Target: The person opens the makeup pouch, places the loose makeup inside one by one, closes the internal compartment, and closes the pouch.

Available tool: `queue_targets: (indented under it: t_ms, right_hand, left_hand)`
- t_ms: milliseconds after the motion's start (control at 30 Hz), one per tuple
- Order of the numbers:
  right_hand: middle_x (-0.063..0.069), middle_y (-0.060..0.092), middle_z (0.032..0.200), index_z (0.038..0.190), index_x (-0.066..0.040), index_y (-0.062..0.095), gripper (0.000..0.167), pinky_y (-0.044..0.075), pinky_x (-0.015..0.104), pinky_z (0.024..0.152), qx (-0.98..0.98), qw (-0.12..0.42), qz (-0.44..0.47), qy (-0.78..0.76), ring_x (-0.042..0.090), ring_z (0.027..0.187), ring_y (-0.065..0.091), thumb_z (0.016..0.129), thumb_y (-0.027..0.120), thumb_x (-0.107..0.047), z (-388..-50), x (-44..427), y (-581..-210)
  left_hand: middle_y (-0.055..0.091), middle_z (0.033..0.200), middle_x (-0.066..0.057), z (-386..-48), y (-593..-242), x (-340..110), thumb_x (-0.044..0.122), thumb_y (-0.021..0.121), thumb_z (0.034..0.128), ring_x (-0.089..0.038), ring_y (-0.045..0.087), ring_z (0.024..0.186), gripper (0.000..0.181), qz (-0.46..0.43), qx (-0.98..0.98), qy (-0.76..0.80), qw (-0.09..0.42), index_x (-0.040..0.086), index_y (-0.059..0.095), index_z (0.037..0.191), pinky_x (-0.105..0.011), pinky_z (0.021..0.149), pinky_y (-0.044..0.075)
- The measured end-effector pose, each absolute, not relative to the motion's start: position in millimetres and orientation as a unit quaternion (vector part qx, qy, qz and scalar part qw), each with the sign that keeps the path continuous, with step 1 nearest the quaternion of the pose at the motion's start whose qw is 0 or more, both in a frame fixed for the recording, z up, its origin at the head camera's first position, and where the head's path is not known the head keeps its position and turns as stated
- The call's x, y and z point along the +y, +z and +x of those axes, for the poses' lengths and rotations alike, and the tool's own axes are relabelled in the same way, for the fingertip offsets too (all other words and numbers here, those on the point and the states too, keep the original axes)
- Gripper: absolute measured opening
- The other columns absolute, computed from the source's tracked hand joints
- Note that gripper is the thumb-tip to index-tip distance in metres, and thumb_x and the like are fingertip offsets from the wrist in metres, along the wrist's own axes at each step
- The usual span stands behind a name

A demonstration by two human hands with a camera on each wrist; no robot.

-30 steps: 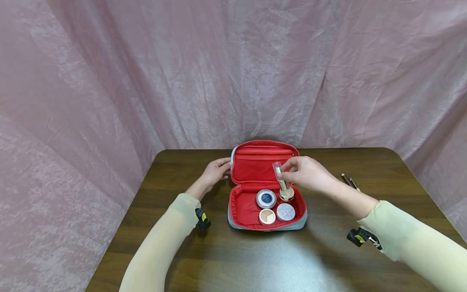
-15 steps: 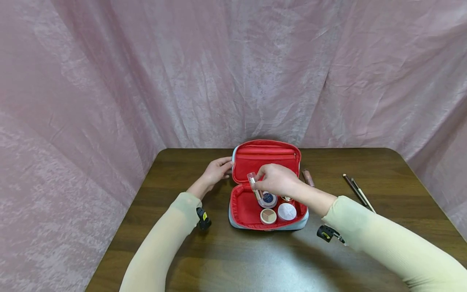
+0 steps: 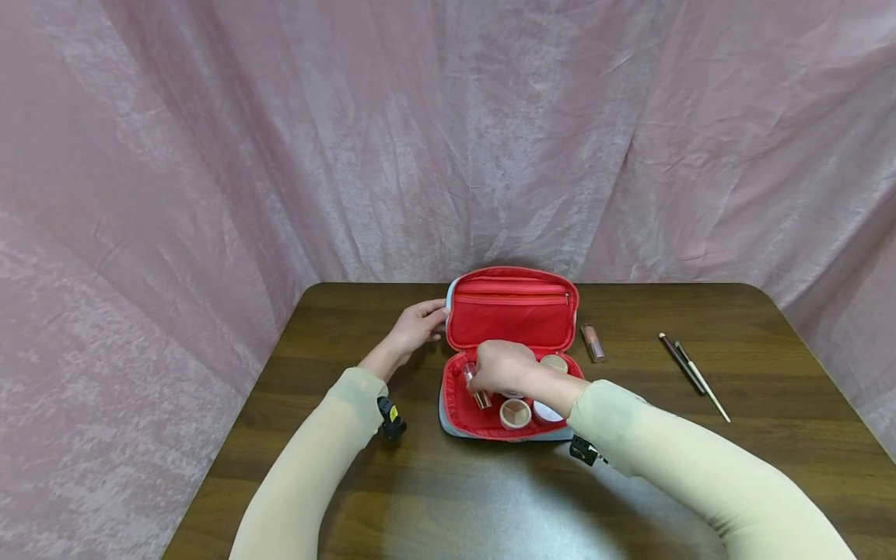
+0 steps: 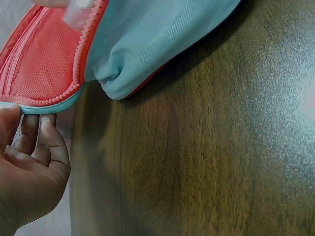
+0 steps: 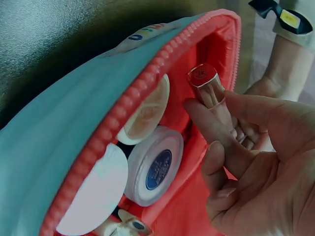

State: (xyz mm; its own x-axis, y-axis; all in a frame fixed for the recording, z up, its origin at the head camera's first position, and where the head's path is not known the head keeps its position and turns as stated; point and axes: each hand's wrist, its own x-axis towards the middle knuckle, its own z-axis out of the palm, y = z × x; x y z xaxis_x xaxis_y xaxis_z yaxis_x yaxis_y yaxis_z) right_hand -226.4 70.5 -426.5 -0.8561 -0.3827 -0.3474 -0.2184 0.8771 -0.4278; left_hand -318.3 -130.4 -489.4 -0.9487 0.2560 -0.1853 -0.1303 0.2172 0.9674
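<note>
An open makeup bag [image 3: 514, 325], red inside and light blue outside, lies on the table with its lid raised. My left hand [image 3: 413, 330] pinches the lid's left edge, thumb in front and fingers behind it in the left wrist view. Between thumb and fingers of my right hand [image 3: 504, 367] is a lipstick [image 5: 210, 91] with a shiny metallic base, held tilted inside the bag's left part. Beside it are a three-colour round compact [image 3: 516, 414], a white round case [image 5: 96, 194] and a clear-rimmed round case with a blue label [image 5: 158, 169]. A gold-toned round case [image 3: 555, 362] is partly hidden.
Right of the bag lies a pinkish lip gloss tube [image 3: 592, 342]. Farther right are a dark pencil [image 3: 680, 363] and a thin pale-handled brush [image 3: 703, 383]. The wooden table [image 3: 420, 498] ends at a pink curtain [image 3: 448, 140] behind.
My right hand has carried the lipstick leftward across the bag and lowered it into the left part. The lip gloss tube has come into sight. My left hand stays at the lid.
</note>
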Motion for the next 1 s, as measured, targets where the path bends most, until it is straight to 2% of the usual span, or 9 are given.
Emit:
queue_targets:
  t_ms: [267,367,433,633,833,933,1000]
  right_hand:
    - [-0.003,0.06,0.059,0.06,-0.021,0.064,0.029,0.043,0.036,0.051,0.947,0.215,-0.173,-0.162,0.016,0.057,0.057,0.082,0.079,-0.032,-238,61,-462]
    - [-0.005,0.061,0.06,0.062,-0.021,0.065,0.026,0.045,0.036,0.053,0.947,0.213,-0.179,-0.163,0.013,0.059,0.057,0.082,0.078,-0.031,-236,59,-462]
    - [-0.004,0.063,0.06,0.063,-0.018,0.067,0.026,0.046,0.035,0.055,0.947,0.221,-0.168,-0.163,0.013,0.06,0.059,0.084,0.078,-0.028,-227,57,-444]
    - [-0.003,0.066,0.059,0.067,-0.017,0.071,0.024,0.047,0.033,0.056,0.938,0.233,-0.171,-0.19,0.01,0.059,0.062,0.087,0.078,-0.028,-225,57,-446]
    - [-0.007,0.062,0.057,0.064,-0.023,0.067,0.025,0.046,0.035,0.052,0.941,0.216,-0.186,-0.18,0.011,0.056,0.059,0.081,0.079,-0.037,-250,55,-496]
    - [-0.005,0.065,0.058,0.065,-0.021,0.069,0.023,0.048,0.036,0.054,0.941,0.224,-0.176,-0.181,0.013,0.058,0.061,0.082,0.079,-0.033,-245,53,-488]
    - [-0.004,0.067,0.06,0.066,-0.02,0.071,0.022,0.049,0.036,0.057,0.937,0.242,-0.169,-0.187,0.013,0.06,0.063,0.086,0.076,-0.029,-236,52,-466]
  left_hand:
    - [0.072,0.113,-0.007,-318,-489,-130,0.025,0.059,0.1062,-0.013,0.069,0.094,0.038,0.04,0.764,0.625,0.156,0.01,0.062,0.141,-0.051,0.095,0.052]
    - [0.072,0.113,-0.007,-317,-489,-130,0.025,0.059,0.1061,-0.013,0.069,0.094,0.038,0.038,0.763,0.626,0.156,0.011,0.062,0.141,-0.048,0.093,0.054]
    - [0.073,0.112,-0.006,-317,-489,-130,0.026,0.059,0.1061,-0.013,0.069,0.094,0.038,0.038,0.764,0.625,0.156,0.011,0.062,0.141,-0.046,0.091,0.055]
    - [0.073,0.108,-0.004,-318,-489,-129,0.025,0.059,0.1061,-0.012,0.069,0.091,0.038,0.041,0.764,0.627,0.151,0.009,0.063,0.141,-0.039,0.085,0.056]
    - [0.074,0.102,-0.003,-318,-490,-129,0.024,0.059,0.1061,-0.011,0.069,0.089,0.037,0.036,0.764,0.627,0.149,0.009,0.063,0.14,-0.037,0.083,0.056]
    - [0.074,0.105,-0.004,-318,-491,-129,0.025,0.059,0.1061,-0.011,0.069,0.09,0.038,0.039,0.765,0.625,0.15,0.009,0.063,0.14,-0.039,0.085,0.056]
    - [0.074,0.108,-0.004,-318,-491,-130,0.025,0.059,0.1061,-0.012,0.069,0.091,0.038,0.039,0.766,0.624,0.15,0.009,0.063,0.14,-0.041,0.086,0.056]
